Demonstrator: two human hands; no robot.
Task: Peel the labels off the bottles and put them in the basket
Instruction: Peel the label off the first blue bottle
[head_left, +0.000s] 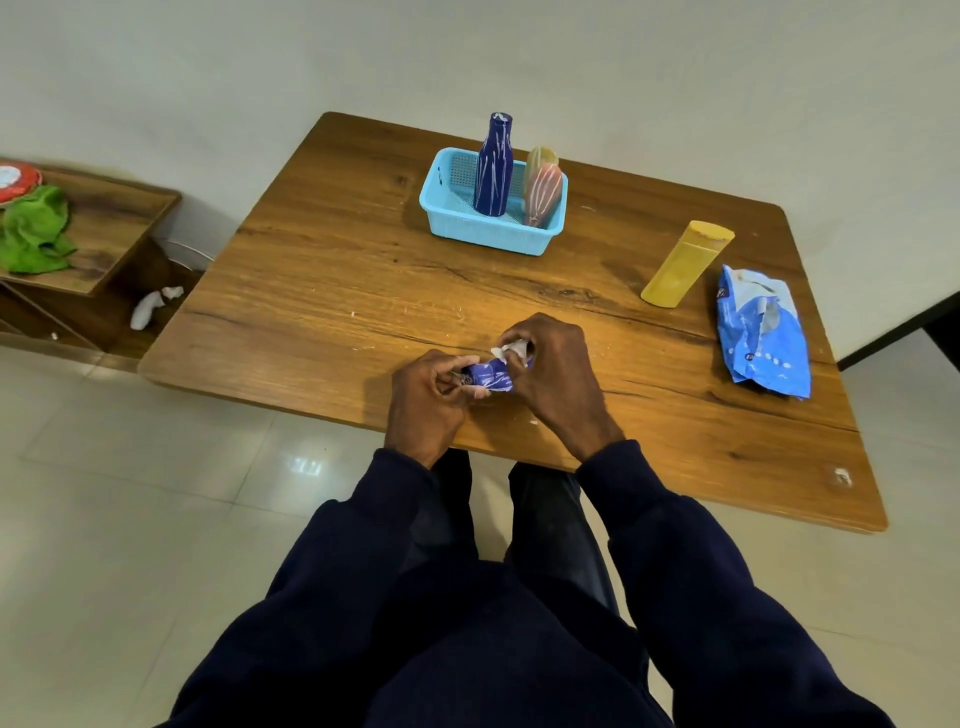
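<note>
A small blue bottle (488, 375) lies sideways between my hands above the near edge of the wooden table (332, 280). My left hand (426, 400) grips its left end. My right hand (556, 374) pinches a white strip of label (511, 348) lifted off the bottle's right end. At the back stands a light blue basket (488, 231) holding a tall dark blue bottle (493, 166), a pink bottle (543, 195) and a yellowish bottle (540, 158) behind it. A yellow bottle (685, 262) lies on the table at the right.
A crumpled blue plastic packet (761, 332) lies near the table's right edge. A low wooden shelf (104, 228) at the left carries a green cloth (34, 231) and a red-rimmed round thing (15, 182). A white scrap (150, 306) lies on the floor.
</note>
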